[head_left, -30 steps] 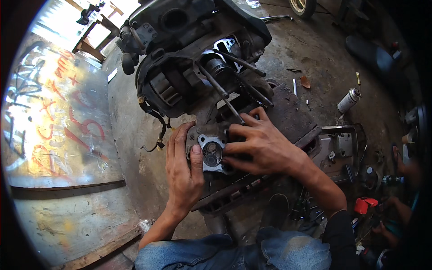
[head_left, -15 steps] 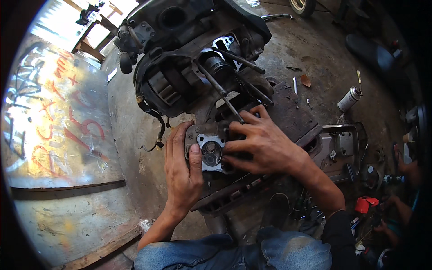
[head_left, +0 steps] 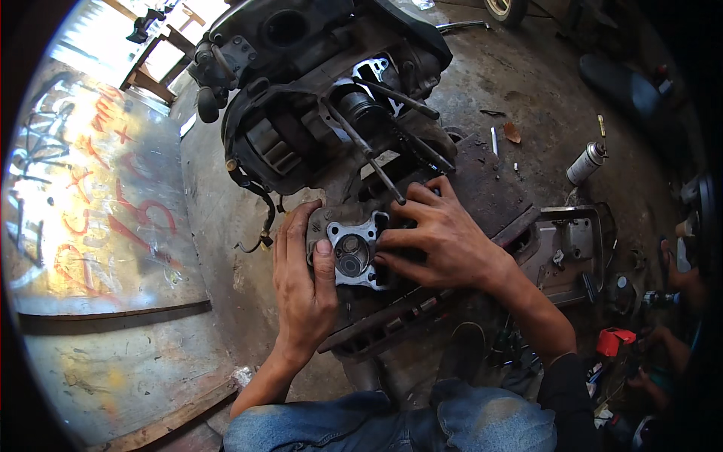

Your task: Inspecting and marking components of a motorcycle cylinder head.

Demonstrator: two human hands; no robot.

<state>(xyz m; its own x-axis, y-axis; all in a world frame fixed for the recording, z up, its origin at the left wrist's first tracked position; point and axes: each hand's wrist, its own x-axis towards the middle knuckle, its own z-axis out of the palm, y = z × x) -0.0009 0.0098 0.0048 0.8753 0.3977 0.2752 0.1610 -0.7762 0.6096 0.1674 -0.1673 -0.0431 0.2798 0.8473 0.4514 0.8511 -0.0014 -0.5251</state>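
Observation:
My left hand point(head_left: 305, 282) grips the left side of an engine cylinder head point(head_left: 351, 255), its thumb along the near-left edge of the bright gasket face. That face is tilted up, showing the round combustion chamber with two valves. My right hand point(head_left: 456, 245) is closed at the head's right side, thumb and forefinger against its edge; anything small between them is hidden. Just beyond stands the dark engine point(head_left: 279, 147), with a piston point(head_left: 365, 102) showing in its opening. Long studs point(head_left: 384, 181) stick out from it toward my hands.
A spray can point(head_left: 586, 164) stands on the floor at right, near a metal tray point(head_left: 557, 290) with parts. A dark ribbed beam point(head_left: 407, 313) lies under the head. Another person's hands point(head_left: 651, 377) show at lower right by a red object point(head_left: 615, 341). A painted board point(head_left: 113, 196) is at left.
The cylinder head has turned slightly, showing more of its dark right side. My right fingers have shifted a little along its edge. My left hand keeps its hold.

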